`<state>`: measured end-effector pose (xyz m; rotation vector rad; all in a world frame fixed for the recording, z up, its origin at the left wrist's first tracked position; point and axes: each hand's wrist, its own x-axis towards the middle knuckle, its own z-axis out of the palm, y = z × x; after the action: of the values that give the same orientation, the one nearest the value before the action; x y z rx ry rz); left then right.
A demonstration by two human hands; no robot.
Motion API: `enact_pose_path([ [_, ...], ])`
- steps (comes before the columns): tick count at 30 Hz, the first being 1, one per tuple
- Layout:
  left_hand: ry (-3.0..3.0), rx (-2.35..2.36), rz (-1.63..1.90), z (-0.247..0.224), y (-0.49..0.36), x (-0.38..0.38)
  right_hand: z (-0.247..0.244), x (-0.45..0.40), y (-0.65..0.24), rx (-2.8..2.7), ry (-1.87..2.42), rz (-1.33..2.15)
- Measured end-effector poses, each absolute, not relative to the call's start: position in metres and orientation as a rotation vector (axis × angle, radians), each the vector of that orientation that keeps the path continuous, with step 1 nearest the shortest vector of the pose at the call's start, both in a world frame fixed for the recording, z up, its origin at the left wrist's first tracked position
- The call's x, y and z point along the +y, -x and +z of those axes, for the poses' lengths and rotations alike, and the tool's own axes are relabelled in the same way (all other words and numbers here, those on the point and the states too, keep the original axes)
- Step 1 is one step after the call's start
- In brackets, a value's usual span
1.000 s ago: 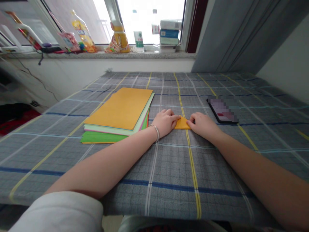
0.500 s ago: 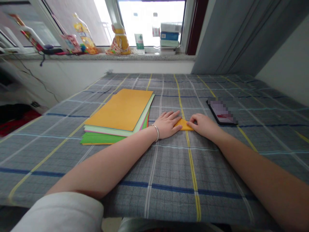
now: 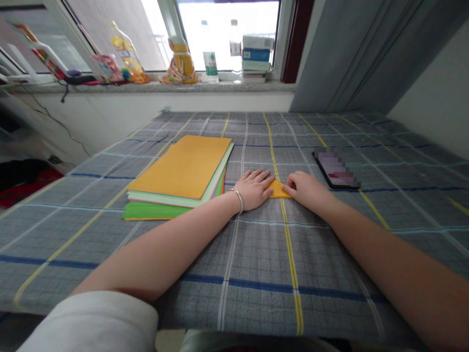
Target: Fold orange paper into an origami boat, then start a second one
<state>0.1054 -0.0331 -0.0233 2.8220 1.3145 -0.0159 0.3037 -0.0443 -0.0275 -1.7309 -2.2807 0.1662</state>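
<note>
A small folded piece of orange paper (image 3: 279, 189) lies on the grey plaid cloth (image 3: 264, 254), its tip pointing away from me. My right hand (image 3: 307, 189) presses down on its right end with curled fingers. My left hand (image 3: 252, 189) lies flat with its fingers spread, its edge against the paper's left side. A silver bangle (image 3: 239, 200) circles my left wrist. Left of that hand sits a stack of coloured paper sheets (image 3: 179, 166), orange on top and green at the bottom.
A phone (image 3: 336, 169) with a pixelated screen lies right of my right hand. The stone window sill (image 3: 154, 87) holds bottles and a pile of boxes (image 3: 257, 56). A grey curtain (image 3: 351, 54) hangs at the right, and a white sleeve (image 3: 91, 322) shows at the lower left.
My left hand has flattened and spread its fingers, easing off the paper's top. My right hand stays on the paper, and the orange paper has hardly moved.
</note>
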Motion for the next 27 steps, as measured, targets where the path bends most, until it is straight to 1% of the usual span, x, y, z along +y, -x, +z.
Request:
enact_pose_path([
  [4, -2.838, 1.319, 0.006, -0.024, -0.106, -0.033, -0.029, -0.044, -0.305, -2.228, 1.676, 0.199],
  [7, -2.843, 1.324, 0.013, -0.024, -0.106, -0.034, -0.022, -0.046, -0.312, -2.217, 1.687, 0.327],
  [9, -2.849, 1.323, 0.019, -0.025, -0.105, -0.034, -0.015, -0.047, -0.319, -2.147, 1.762, 0.528],
  [13, -2.859, 1.318, 0.037, -0.026, -0.105, -0.034, -0.006, -0.050, -0.334, -1.936, 1.908, 1.049],
  [16, -2.860, 1.320, 0.049, -0.026, -0.105, -0.033, -0.003, -0.051, -0.336, -1.816, 1.946, 1.291],
  [22, -2.831, 1.329, 0.045, -0.025, -0.107, -0.035, 0.004, -0.051, -0.330, -1.753, 2.038, 1.417],
  [27, -2.783, 1.362, 0.068, -0.023, -0.110, -0.039, 0.003, -0.049, -0.331, -1.903, 2.082, 1.342],
])
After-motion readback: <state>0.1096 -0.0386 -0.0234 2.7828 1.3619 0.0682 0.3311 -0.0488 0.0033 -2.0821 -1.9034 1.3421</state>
